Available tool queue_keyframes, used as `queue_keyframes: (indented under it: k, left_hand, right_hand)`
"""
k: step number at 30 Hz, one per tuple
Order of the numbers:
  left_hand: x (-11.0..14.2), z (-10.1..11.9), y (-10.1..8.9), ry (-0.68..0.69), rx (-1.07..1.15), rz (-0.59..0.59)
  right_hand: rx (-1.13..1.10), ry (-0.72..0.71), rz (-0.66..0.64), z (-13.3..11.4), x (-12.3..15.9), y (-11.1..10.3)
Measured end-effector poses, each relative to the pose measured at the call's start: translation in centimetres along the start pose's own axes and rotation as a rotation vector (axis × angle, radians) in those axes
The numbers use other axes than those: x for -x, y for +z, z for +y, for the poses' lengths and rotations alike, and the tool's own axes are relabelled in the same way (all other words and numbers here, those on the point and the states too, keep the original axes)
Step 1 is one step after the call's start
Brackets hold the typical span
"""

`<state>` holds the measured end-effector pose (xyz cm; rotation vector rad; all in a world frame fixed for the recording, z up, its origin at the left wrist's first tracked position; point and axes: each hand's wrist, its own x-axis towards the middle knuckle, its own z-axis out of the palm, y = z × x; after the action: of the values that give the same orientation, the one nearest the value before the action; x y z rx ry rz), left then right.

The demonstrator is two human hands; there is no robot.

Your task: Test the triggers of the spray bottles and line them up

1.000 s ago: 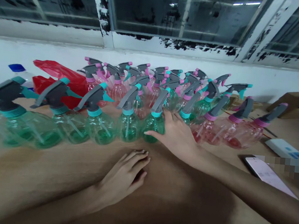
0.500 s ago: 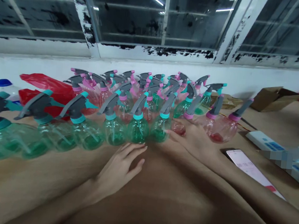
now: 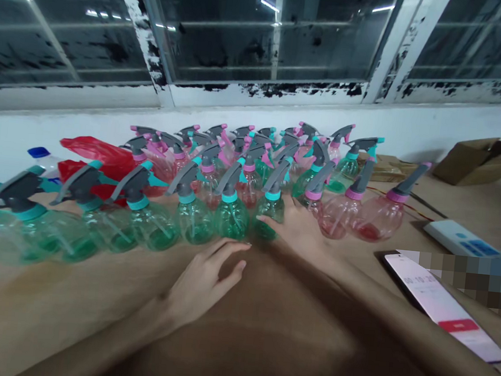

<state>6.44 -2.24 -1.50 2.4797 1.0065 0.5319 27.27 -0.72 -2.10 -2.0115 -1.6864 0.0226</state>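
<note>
Green spray bottles with grey trigger heads and teal collars stand in a front row. My right hand (image 3: 302, 231) wraps the right side of the row's rightmost green spray bottle (image 3: 268, 228); the thumb lies across its front, and the other fingers are partly hidden behind it. Just right of that hand is a pink spray bottle (image 3: 313, 203). My left hand (image 3: 207, 272) holds nothing; its fingers are stretched and slightly curved, with thumb apart. It hovers low over the table in front of another green spray bottle (image 3: 232, 216).
More pink and green spray bottles crowd behind the front row, against the white wall (image 3: 26, 128). A red plastic bag (image 3: 102, 159) and a blue-capped bottle (image 3: 43, 159) are at left. At right lie a phone (image 3: 438, 306), a white box (image 3: 458, 237) and an open carton (image 3: 474, 162).
My right hand has shifted left from the pink bottle, and its thumb now crosses the green bottle's front. My left hand has barely moved. The camera view has tilted slightly.
</note>
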Motion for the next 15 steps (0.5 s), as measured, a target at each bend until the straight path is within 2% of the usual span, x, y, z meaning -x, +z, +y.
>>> queue_keyframes:
  k: [4, 9, 12, 15]
  left_hand:
    - [0.0, 0.4, -0.4, -0.041, 0.055, 0.032]
    - [-0.8, 1.0, -1.0, -0.093, 0.163, 0.095]
    - [-1.6, 1.3, -1.1, -0.134, 0.210, 0.095]
    - [-2.4, 1.8, -0.8, -0.103, 0.242, 0.107]
  right_hand:
    - [0.031, -0.015, -0.005, 0.1, 0.6, -0.1]
    - [0.072, -0.049, -0.019, 0.0, 2.9, -0.6]
    - [0.052, -0.125, -0.022, -0.3, 4.8, -0.6]
    - [-0.042, -0.256, 0.010, -0.9, 7.1, -0.3]
